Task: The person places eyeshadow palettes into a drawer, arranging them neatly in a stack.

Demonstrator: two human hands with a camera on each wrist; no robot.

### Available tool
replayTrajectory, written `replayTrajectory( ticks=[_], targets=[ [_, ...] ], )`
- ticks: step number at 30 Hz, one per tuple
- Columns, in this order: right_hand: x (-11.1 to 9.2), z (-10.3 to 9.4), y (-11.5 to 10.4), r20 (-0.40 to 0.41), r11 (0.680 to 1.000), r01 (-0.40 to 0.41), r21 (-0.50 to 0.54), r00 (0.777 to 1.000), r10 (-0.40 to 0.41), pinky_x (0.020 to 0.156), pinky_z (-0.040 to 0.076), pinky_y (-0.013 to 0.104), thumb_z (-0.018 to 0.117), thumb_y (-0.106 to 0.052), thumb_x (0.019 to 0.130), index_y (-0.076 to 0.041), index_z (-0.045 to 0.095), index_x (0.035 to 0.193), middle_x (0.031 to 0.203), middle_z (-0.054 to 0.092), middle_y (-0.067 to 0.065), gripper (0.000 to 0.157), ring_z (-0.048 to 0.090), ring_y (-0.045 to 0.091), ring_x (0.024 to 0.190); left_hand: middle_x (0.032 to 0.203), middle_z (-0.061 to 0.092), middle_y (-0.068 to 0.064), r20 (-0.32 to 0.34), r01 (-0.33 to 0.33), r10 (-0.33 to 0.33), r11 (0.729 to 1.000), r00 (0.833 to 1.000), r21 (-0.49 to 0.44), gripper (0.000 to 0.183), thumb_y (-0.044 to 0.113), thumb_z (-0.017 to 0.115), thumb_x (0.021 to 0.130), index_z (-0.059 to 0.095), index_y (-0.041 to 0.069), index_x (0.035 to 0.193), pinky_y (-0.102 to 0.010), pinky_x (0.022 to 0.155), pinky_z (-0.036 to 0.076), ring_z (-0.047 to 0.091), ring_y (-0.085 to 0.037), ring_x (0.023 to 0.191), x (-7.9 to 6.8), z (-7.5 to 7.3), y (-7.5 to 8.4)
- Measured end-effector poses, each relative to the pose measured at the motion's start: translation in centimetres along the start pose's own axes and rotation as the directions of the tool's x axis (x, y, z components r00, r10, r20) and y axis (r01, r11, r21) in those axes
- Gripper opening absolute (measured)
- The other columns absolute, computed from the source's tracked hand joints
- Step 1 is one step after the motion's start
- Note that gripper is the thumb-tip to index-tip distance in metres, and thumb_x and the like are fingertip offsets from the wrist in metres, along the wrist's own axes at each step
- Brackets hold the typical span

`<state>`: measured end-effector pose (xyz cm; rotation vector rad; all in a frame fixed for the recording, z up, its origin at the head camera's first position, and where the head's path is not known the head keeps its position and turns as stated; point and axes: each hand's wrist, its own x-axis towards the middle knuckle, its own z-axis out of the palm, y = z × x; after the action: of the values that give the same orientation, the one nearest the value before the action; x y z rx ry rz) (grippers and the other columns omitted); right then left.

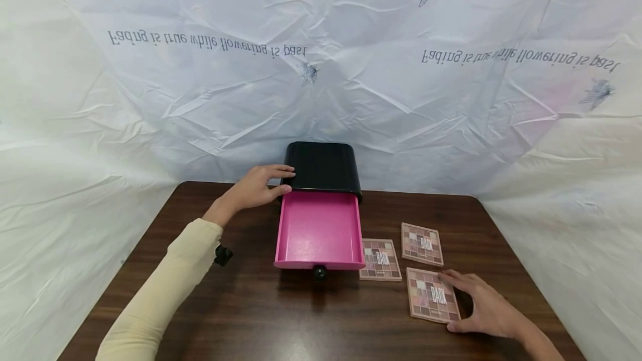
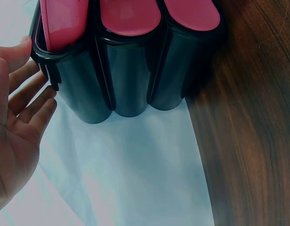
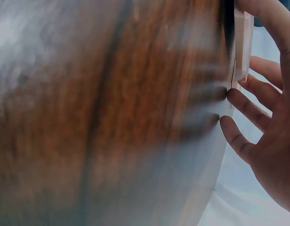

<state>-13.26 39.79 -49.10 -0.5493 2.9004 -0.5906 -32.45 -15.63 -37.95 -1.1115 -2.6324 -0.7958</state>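
Observation:
A black drawer unit stands at the back of the table, with its top pink drawer pulled out and bare inside. My left hand rests on the unit's upper left side, fingers extended; in the left wrist view the left hand lies along its edge. At the front right, my right hand holds an eyeshadow palette by its right side, thumb and forefinger at two corners. The right wrist view shows the palette's edge between thumb and fingers, with two fingertips at the tabletop.
Two more palettes lie on the brown table: one palette beside the drawer, another palette farther back. The drawer's black knob juts forward. A pale printed sheet hangs behind and around the table.

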Motion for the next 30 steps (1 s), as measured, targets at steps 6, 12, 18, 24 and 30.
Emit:
replayTrajectory(
  ticks=[6,12,18,24,30],
  targets=[
    [-0.2,-0.2,-0.1,-0.035,1.000,-0.008,-0.001,0.999,0.008,0.082,0.048,0.071,0.087,-0.060,0.072,-0.014,0.052,0.151,0.147,0.048,0.034,0.097,0.048,0.059,0.128,0.143,0.061,-0.011,0.002,0.000,0.000,1.000,1.000,-0.005,0.042,0.031,0.068,0.100,0.068,0.006,0.135,-0.048,0.105,0.048,0.055,-0.029,0.134,-0.1,-0.1,0.0],
    [-0.5,-0.5,-0.4,-0.064,1.000,-0.017,0.019,0.998,0.019,0.081,0.048,0.072,0.088,-0.057,0.072,-0.012,0.053,0.150,0.147,0.047,0.035,0.096,0.048,0.063,0.125,0.143,0.062,-0.010,-0.004,-0.002,0.002,1.000,1.000,-0.010,0.042,0.031,0.068,0.100,0.068,0.007,0.134,-0.048,0.104,0.049,0.056,-0.029,0.134,-0.1,0.0,0.0],
    [-0.3,-1.5,-1.9,-0.171,1.000,0.010,0.008,0.985,-0.008,0.082,0.047,0.073,0.092,-0.053,0.068,-0.009,0.051,0.150,0.148,0.046,0.033,0.102,0.049,0.063,0.124,0.143,0.061,-0.010,-0.007,0.003,-0.003,1.000,1.000,-0.010,0.042,0.031,0.069,0.100,0.068,0.007,0.135,-0.048,0.106,0.048,0.054,-0.029,0.136,-0.1,0.0,0.0],
    [0.9,-2.9,-4.1,-0.254,0.999,0.038,-0.017,0.966,-0.041,0.086,0.046,0.073,0.096,-0.051,0.063,-0.011,0.050,0.152,0.150,0.046,0.031,0.108,0.048,0.060,0.127,0.144,0.061,-0.010,-0.003,0.010,-0.010,1.000,1.000,-0.016,0.043,0.031,0.068,0.100,0.068,0.007,0.135,-0.048,0.106,0.048,0.054,-0.029,0.136,-0.1,0.0,0.0],
    [2.3,-4.4,-6.4,-0.322,0.998,0.049,-0.034,0.945,-0.057,0.088,0.043,0.075,0.097,-0.049,0.061,-0.015,0.046,0.155,0.150,0.047,0.029,0.112,0.047,0.058,0.129,0.144,0.061,-0.010,-0.003,0.010,-0.010,1.000,1.000,-0.018,0.043,0.031,0.068,0.100,0.067,0.007,0.136,-0.048,0.107,0.047,0.054,-0.029,0.137,0.0,0.0,0.0]
  ],
)
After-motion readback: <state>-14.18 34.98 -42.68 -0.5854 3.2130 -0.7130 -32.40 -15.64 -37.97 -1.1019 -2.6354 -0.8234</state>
